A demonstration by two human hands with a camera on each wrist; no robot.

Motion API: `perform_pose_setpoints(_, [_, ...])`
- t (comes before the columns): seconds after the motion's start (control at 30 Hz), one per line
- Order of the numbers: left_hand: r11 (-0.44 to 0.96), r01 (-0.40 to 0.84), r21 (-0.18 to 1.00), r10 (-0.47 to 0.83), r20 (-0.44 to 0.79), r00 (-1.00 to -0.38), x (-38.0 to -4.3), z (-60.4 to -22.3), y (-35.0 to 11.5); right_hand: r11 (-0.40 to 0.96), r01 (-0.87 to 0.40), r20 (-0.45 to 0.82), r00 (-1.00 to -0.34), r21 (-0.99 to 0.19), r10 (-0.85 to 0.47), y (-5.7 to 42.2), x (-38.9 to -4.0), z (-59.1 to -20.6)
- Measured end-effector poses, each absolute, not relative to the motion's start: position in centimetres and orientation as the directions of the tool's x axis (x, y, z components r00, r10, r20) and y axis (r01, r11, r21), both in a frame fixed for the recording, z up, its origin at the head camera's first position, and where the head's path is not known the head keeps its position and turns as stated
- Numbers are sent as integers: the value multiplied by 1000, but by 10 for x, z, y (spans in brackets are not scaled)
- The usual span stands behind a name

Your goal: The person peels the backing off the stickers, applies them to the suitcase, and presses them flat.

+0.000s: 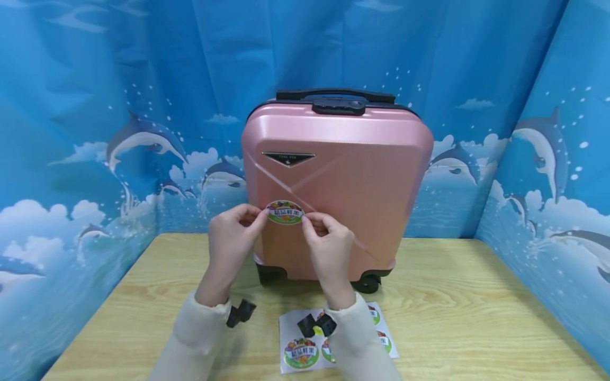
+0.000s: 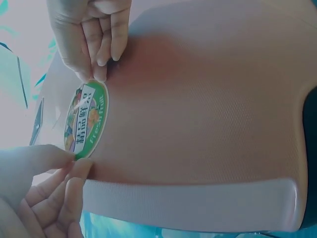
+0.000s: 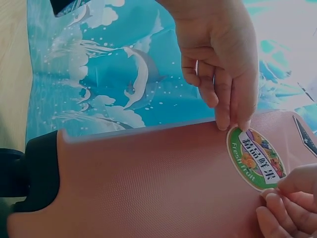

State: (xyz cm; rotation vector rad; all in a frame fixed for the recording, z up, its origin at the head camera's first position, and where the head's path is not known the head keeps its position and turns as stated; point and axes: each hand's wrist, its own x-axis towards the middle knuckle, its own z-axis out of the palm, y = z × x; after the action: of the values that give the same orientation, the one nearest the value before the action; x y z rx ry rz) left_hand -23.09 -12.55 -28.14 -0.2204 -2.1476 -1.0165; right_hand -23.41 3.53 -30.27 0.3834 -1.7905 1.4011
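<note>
Oval sticker [image 1: 285, 212] runs its long axis left to right, lettering upright, at the left of the closed pink suitcase [image 1: 352, 196] (contents hidden); left hand [image 1: 233, 238] and right hand [image 1: 331, 248], fingertips drawn together, pinch its ends.

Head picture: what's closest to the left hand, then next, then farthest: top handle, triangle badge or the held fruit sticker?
1. Held fruit sticker, pinched by the left hand.
2. Triangle badge, above that.
3. Top handle, highest up.
</note>
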Motion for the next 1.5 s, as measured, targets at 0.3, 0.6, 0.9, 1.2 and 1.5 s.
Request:
perform_pose_setpoints(0.3, [583,597,550,-92,776,-625,-233,-285,-115,326,-656,731,-641,-680,234,38,-235,-303])
perform_pose_setpoints(0.6, [435,658,614,-54,747,-662,-231,-284,-94,351,-633,718,-659,-690,223,39,-234,-300])
perform_pose_setpoints(0.9, [432,660,614,-15,737,-676,-232,-281,-82,364,-642,726,-665,-675,174,45,-234,-300])
perform_pose_setpoints(1.2, [453,658,601,-13,743,-669,-232,-285,-81,391,-651,734,-671,-650,103,51,-234,-301])
perform_pose_setpoints(1.5, [486,657,576,0,752,-660,-231,-287,-82,451,-675,771,-635,-584,49,64,-233,-305])
